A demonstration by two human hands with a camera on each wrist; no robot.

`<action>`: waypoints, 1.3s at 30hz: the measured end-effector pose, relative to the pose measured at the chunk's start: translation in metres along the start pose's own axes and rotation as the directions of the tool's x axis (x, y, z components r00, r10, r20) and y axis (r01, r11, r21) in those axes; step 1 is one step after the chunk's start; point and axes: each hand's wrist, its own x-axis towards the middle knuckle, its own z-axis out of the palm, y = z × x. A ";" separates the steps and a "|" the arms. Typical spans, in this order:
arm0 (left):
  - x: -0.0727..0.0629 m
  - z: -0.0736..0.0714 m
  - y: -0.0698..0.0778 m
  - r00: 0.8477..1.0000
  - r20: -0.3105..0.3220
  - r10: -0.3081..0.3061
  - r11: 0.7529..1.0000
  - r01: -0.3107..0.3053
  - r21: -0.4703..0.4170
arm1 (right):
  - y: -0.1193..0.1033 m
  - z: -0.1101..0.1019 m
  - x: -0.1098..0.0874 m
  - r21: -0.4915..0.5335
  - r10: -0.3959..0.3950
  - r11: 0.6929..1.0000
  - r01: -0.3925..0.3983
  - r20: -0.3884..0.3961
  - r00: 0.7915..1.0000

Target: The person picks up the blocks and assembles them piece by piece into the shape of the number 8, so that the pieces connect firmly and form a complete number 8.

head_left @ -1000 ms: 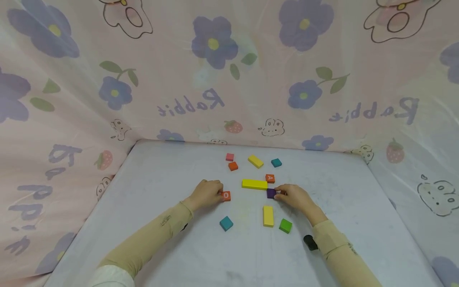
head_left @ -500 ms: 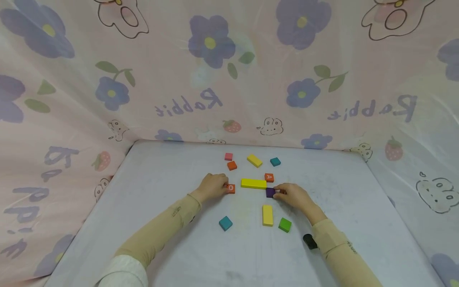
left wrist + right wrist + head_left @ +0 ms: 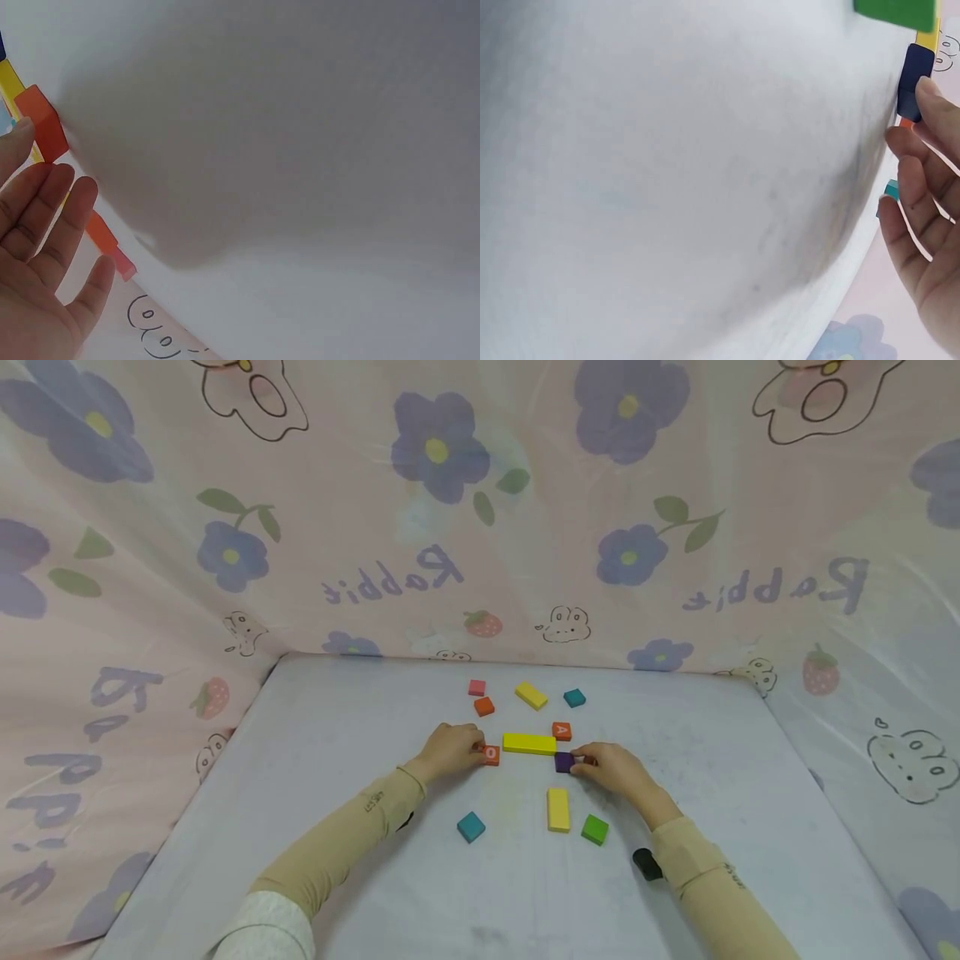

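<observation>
My left hand (image 3: 452, 749) pinches an orange block (image 3: 492, 756) with a white O-like mark between thumb and fingers. In the left wrist view the thumb lies on this orange block (image 3: 43, 127), with fingertips at its end. My right hand (image 3: 613, 768) holds a dark purple block (image 3: 564, 762) by its right side. The right wrist view has the thumb on that purple block (image 3: 916, 81). A long yellow block (image 3: 529, 743) lies between the hands, its right end at the purple block. Behind that end sits an orange block with a letter A (image 3: 562, 731).
Behind lie a pink block (image 3: 477, 687), a plain orange block (image 3: 483, 707), a yellow block (image 3: 531, 696) and a teal block (image 3: 574, 697). Nearer are another teal block (image 3: 471, 827), an upright-lying yellow block (image 3: 558, 810) and a green block (image 3: 595, 829). Patterned curtains (image 3: 480, 527) surround the white table (image 3: 360, 710).
My left hand has moved the O-marked orange block right and slightly away, closer to the long yellow block's left end. The right hand stays at the purple block.
</observation>
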 end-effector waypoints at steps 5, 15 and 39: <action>-0.001 0.003 0.000 0.999 -0.033 0.010 1.000 -0.011 -0.007 | 0.001 0.001 -0.001 -0.003 -0.014 1.000 0.014 -0.015 1.000; -0.002 0.006 0.001 0.998 -0.054 0.033 0.999 -0.034 -0.014 | 0.001 0.003 -0.001 0.006 0.010 1.000 -0.010 -0.004 1.000; 0.022 0.010 -0.015 0.980 -0.136 -0.147 0.989 0.148 -0.003 | -0.002 0.000 -0.002 -0.025 0.004 1.000 -0.005 -0.006 1.000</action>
